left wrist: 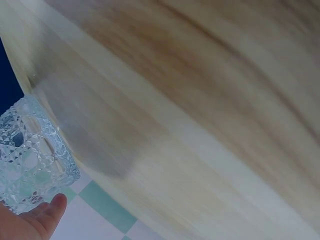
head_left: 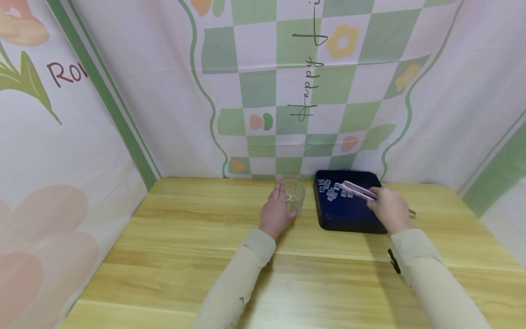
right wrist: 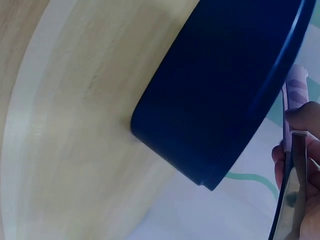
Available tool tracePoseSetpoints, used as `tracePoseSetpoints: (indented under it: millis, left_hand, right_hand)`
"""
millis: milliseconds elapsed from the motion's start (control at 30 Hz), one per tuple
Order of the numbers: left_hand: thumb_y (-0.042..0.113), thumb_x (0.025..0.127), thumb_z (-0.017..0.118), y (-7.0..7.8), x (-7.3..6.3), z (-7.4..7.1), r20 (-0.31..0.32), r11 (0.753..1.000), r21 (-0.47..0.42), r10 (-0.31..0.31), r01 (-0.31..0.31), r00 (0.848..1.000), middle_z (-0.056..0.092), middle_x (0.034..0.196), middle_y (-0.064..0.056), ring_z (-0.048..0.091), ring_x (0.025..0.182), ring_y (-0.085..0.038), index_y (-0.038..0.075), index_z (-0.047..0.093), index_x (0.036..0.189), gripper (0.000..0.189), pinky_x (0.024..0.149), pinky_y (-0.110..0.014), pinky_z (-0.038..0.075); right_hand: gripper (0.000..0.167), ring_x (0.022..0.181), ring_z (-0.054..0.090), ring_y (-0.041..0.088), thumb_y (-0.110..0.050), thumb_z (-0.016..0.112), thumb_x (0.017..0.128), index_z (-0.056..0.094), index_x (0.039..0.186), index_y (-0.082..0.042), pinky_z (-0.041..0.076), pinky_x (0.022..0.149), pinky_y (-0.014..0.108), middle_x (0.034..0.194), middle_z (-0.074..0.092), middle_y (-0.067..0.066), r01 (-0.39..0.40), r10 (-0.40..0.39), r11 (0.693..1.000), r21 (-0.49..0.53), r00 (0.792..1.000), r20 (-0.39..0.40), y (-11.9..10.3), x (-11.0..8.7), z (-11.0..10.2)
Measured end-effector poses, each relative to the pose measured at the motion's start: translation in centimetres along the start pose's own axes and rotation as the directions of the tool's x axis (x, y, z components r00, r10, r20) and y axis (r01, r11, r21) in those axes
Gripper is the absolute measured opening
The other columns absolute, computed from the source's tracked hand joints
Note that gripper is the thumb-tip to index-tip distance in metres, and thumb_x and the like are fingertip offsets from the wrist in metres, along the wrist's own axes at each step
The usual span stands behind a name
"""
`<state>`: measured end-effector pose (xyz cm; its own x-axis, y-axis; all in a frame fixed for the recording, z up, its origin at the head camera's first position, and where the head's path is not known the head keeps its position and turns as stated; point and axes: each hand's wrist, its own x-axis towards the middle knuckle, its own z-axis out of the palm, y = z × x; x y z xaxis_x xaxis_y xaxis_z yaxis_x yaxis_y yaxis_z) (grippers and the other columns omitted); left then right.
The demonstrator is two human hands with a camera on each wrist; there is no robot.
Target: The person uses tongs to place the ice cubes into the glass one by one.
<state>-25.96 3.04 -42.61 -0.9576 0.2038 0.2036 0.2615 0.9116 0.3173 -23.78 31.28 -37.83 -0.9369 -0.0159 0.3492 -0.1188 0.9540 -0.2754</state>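
Note:
My left hand (head_left: 274,212) holds a clear glass (head_left: 298,194) on the table from its left side, thumb in front and fingers behind. In the left wrist view, the cut-pattern wall of the glass (left wrist: 30,155) shows above the fingertips. With my right hand (head_left: 390,209) I grip a pair of tongs (head_left: 359,190) that have pale lilac ends and a metal handle (right wrist: 291,200). The tong tips reach over a dark blue tray (head_left: 343,220), right at some small clear cubes (head_left: 330,193) lying in its far left part. Whether a cube is between the tips I cannot tell.
The wooden table (head_left: 197,256) stretches in front and to both sides. A printed cloth (head_left: 259,91) hangs straight behind the tray and glass, and another cloth (head_left: 61,183) stands along the left edge. A black band piece (head_left: 393,261) sits at the right cuff.

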Motion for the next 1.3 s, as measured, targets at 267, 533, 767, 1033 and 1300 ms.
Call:
tracePoseSetpoints:
  millis: [267, 533, 767, 1033, 1300]
  left_hand:
    - [0.044, 0.088, 0.064, 0.0, -0.1, 0.0, 0.002, 1.0, 0.009, -0.001, 0.001, 1.0, 0.019, 0.161, -0.009, 0.046, 0.133, -0.024, 0.002, 0.016, 0.152, 0.09, 0.086, -0.029, 0.057]
    - [0.045, 0.088, 0.063, 0.1, -0.1, 0.0, -0.003, 1.0, 0.022, -0.002, 0.003, 1.0, 0.019, 0.161, -0.009, 0.047, 0.133, -0.023, 0.003, 0.017, 0.152, 0.09, 0.079, -0.026, 0.058]
    - [0.044, 0.087, 0.065, 0.0, -0.1, 0.1, -0.014, 1.0, 0.02, 0.003, -0.003, 1.0, 0.02, 0.16, -0.009, 0.047, 0.133, -0.024, 0.002, 0.019, 0.152, 0.09, 0.082, -0.028, 0.058]
    - [0.044, 0.087, 0.065, 0.0, 0.0, 0.1, -0.015, 1.0, 0.006, 0.006, -0.006, 1.0, 0.02, 0.16, -0.01, 0.046, 0.134, -0.025, 0.002, 0.018, 0.152, 0.09, 0.087, -0.031, 0.057]
    - [0.043, 0.087, 0.066, 0.0, 0.0, 0.1, 0.013, 1.0, -0.015, -0.007, 0.007, 1.0, 0.017, 0.161, -0.009, 0.042, 0.137, -0.024, 0.003, 0.016, 0.152, 0.092, 0.071, -0.024, 0.058]
  right_hand:
    - [0.027, 0.063, 0.058, 0.037, -0.005, 0.068, 0.075, 0.068, 0.099, 0.007, 0.046, 0.056, 0.052, 0.08, 0.065, 0.025, 0.04, -0.041, 0.999, -0.011, 0.998, -0.04, -1.4, 0.3, -0.5]
    - [0.025, 0.062, 0.058, 0.038, -0.004, 0.069, 0.072, 0.069, 0.095, 0.007, 0.045, 0.057, 0.052, 0.082, 0.065, 0.026, 0.131, -0.131, 0.991, -0.011, 0.984, -0.124, -3.3, 0.6, -0.7]
    - [0.027, 0.068, 0.061, 0.036, -0.006, 0.071, 0.076, 0.07, 0.1, 0.005, 0.049, 0.059, 0.051, 0.091, 0.067, 0.026, 0.162, -0.161, 0.987, 0.003, 0.98, -0.115, -5.2, 0.6, -0.6]
    - [0.027, 0.07, 0.064, 0.035, -0.005, 0.071, 0.076, 0.07, 0.102, 0.004, 0.051, 0.059, 0.049, 0.093, 0.068, 0.022, 0.204, -0.2, 0.979, 0.026, 0.974, -0.108, -6.9, 0.6, -0.2]
    - [0.026, 0.073, 0.065, 0.033, -0.004, 0.072, 0.076, 0.071, 0.101, 0.004, 0.053, 0.062, 0.049, 0.093, 0.069, 0.02, 0.244, -0.241, 0.969, 0.034, 0.968, -0.071, -8.3, 0.3, 0.5]
